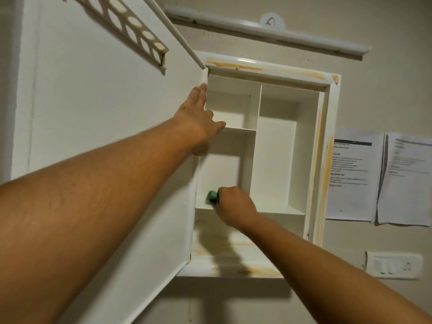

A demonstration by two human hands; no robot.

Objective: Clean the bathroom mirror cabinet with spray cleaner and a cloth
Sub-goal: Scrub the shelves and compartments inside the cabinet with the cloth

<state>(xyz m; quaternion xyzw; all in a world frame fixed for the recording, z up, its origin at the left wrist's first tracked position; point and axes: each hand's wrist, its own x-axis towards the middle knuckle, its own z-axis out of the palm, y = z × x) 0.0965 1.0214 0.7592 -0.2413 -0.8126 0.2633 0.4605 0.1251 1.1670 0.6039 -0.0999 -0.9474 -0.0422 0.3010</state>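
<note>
I see the white cabinet (332,113) open on the wall; its lower left shelf (203,205), at seven o'clock inside, carries a small green block (212,195); the upper left shelf (240,129) sits at eleven; orange stains mark the bottom ledge (229,253) at six.

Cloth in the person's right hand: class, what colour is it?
Green; the cloth shows best in the head view.

You're facing a beige wall (385,94), white tube light fixture (268,31) mounted across the top. Two printed sheets (350,178) hang on it at right; white switch plate (395,265) below them. Warm, dim light.
</note>
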